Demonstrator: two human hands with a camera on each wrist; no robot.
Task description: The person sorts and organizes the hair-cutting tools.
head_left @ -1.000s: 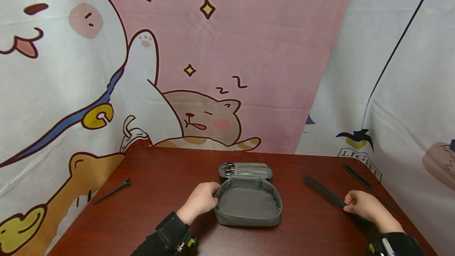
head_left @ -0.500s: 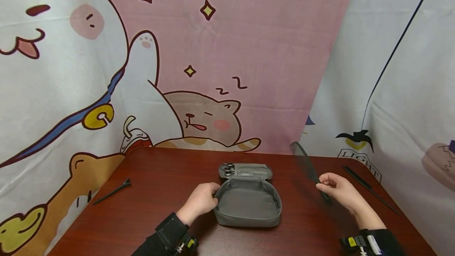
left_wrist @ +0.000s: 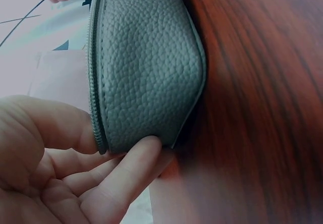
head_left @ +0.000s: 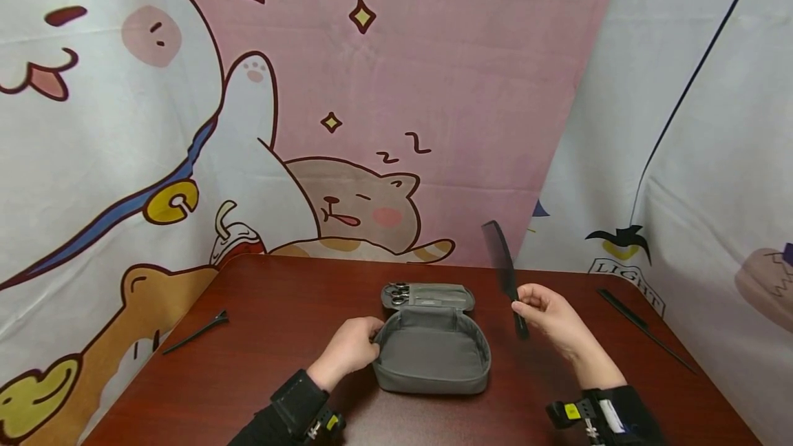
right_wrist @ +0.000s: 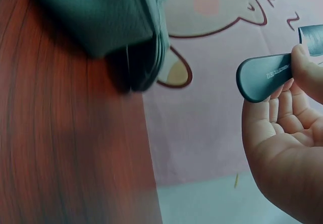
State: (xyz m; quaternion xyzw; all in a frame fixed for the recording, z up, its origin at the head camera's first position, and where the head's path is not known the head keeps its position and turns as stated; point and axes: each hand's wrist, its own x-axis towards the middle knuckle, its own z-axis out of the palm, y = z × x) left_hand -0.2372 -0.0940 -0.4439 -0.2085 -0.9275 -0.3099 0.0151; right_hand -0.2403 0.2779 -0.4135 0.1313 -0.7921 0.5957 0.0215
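Between our left hand point(head_left: 348, 351) and right hand point(head_left: 553, 315), the case point(head_left: 434, 383) blocks us (we could enter from above).

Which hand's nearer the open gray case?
Left. The left hand pinches the left side of the gray case. The right hand is off to its right, apart from it, holding a black comb.

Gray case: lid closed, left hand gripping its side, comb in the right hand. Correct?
No, the lid isn't closed: the head view shows it folded back and the gray case open. Rest holds: left hand gripping its side, comb in the right hand.
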